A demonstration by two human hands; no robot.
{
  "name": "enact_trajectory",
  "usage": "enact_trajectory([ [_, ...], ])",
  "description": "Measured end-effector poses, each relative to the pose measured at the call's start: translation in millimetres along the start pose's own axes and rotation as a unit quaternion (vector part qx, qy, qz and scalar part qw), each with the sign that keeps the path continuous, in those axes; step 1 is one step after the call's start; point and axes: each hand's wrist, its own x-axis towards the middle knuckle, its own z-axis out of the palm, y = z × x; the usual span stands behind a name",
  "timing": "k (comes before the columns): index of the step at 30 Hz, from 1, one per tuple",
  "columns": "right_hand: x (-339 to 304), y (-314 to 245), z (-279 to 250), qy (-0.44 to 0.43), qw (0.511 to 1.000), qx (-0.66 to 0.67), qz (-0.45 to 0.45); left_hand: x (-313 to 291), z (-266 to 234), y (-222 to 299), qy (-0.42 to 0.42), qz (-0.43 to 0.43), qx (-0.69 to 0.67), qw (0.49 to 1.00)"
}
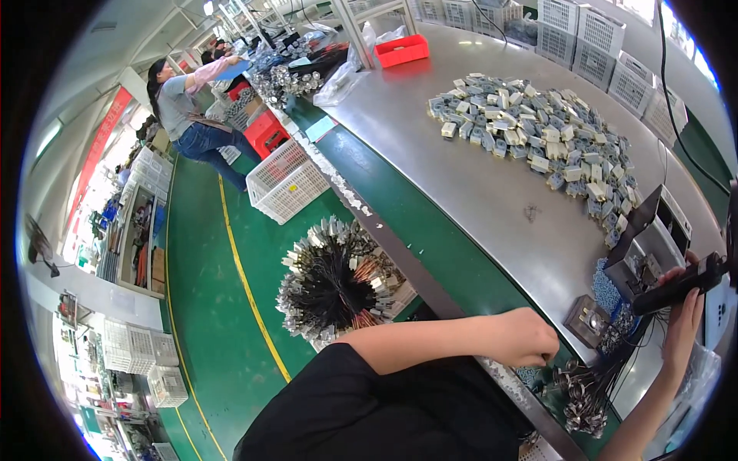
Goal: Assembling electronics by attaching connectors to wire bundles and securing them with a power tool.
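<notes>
My right hand [679, 330] is wrapped round a black electric screwdriver [667, 293] at the right edge of the bench. Over the bench's near edge, my left hand [524, 338] is closed with curled fingers; anything inside it is hidden. Between the two hands sits a small metal fixture block [588, 321]. Beside that block lie small blue screws [606, 287] and a bundle of dark wires with metal ends [586, 399]. An open metal box [649, 250] stands just beyond the screwdriver.
Small grey and white plastic housings [538, 131] are heaped on the metal bench [430, 154]. Behind them stand a red tray [401, 51] and white crates [600, 38]. Wired parts [338, 276] fill a container left of the bench. A person [188, 115] stands farther off.
</notes>
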Motion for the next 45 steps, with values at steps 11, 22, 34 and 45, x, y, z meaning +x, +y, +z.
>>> enact_trajectory([
  [11,-15,-10,-1,0.02,0.964,-0.264,-0.011,79,-14,-38,0.176,-0.006,0.101,0.979],
  [22,-56,-6,-20,0.027,0.977,-0.211,-0.011,108,2,-50,0.117,0.055,0.051,0.99],
  [34,-50,-1,-12,-0.045,0.963,-0.264,-0.005,97,20,-30,0.166,0.046,0.032,0.984],
  [45,-64,4,39,-0.203,0.909,-0.357,-0.071,91,14,-10,0.198,-0.052,0.053,0.977],
])
